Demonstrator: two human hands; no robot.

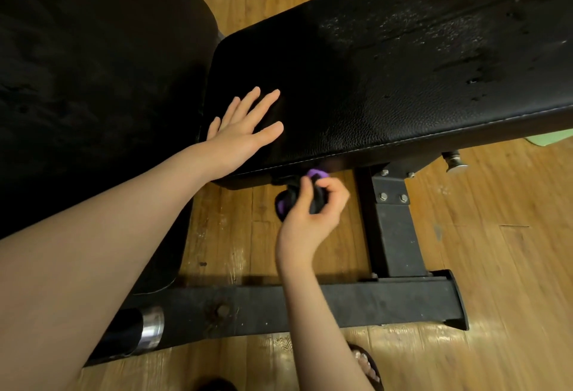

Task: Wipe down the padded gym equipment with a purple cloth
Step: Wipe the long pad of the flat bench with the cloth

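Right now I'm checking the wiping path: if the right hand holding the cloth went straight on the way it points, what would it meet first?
Probably the black padded bench's underside edge, just above the purple cloth in the right hand.

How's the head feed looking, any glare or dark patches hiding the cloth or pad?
Head view: wide-angle bending at the edges; glare streaks on the wooden floor; pad mottled with reflections far right, near end in shadow; purple cloth in the right hand mostly dark, slightly blurred.
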